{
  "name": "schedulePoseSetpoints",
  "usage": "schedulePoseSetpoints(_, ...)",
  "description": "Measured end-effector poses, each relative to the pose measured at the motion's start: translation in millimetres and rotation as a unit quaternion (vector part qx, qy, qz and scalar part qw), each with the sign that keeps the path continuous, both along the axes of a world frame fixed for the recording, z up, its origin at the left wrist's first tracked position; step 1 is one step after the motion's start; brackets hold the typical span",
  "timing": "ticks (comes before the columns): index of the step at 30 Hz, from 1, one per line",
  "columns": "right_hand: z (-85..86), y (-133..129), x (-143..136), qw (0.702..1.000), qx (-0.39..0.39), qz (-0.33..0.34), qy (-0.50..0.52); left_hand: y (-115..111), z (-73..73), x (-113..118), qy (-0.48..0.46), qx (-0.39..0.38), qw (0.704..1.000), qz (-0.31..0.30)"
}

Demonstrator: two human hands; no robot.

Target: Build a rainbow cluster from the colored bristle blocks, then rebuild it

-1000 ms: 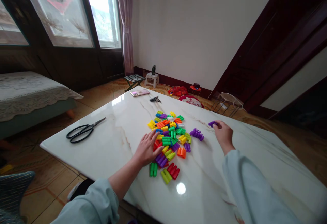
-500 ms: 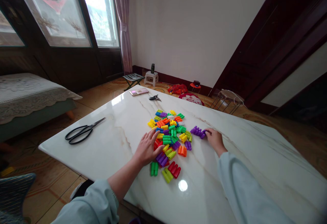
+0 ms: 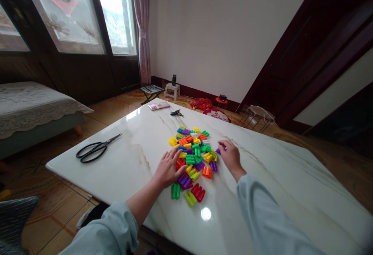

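Colourful plastic toy blocks, each shaped like joined round-ended tubes, lie in a loose pile [image 3: 197, 152] on the white marbled table [image 3: 122, 181]. My left hand [image 3: 168, 166] rests open at the pile's left edge, fingers spread over and against several blocks. Right of the pile, my right hand [image 3: 231, 156] is closed over a purple toy block [image 3: 218, 151]; only its left end shows, the rest lies under my fingers. A red block [image 3: 198, 192], a lime block [image 3: 190, 198] and a green block [image 3: 176, 191] lie at the pile's near side.
Black-handled scissors [image 3: 94, 151] lie on the table's left part. Toward the far corner are a phone [image 3: 159, 106] and a bunch of keys [image 3: 176, 113]. Beyond the table stand a folding stool [image 3: 152, 90] and a white stool [image 3: 172, 91]. A bed [image 3: 40, 109] is at the left.
My right hand has moved left over the purple block, from pinching its right end to covering most of it. My left hand stays in place.
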State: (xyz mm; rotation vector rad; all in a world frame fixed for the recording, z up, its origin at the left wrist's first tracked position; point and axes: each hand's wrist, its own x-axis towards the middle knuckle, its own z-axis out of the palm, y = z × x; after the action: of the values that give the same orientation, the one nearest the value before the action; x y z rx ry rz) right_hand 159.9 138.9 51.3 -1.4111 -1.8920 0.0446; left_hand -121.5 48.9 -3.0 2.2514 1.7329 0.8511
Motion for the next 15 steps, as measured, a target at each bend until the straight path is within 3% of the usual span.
schedulePoseSetpoints(3,3.2,-11,-52,0.987,-0.024,0.159,-0.022,0,0.3,0,-0.002,0.002,1.000,0.000)
schedulePoseSetpoints(5,1.9,-14,-79,0.976,-0.045,0.202,-0.067,0,0.7,0,-0.002,0.004,1.000,0.000)
schedulePoseSetpoints(10,-4.2,-9,-105,0.962,-0.090,0.182,-0.183,0,2.1,1,0.003,0.002,1.000,0.004)
schedulePoseSetpoints(15,-2.7,-5,-105,0.964,-0.094,0.155,-0.194,1,-1.3,1,0.003,0.006,1.000,0.004)
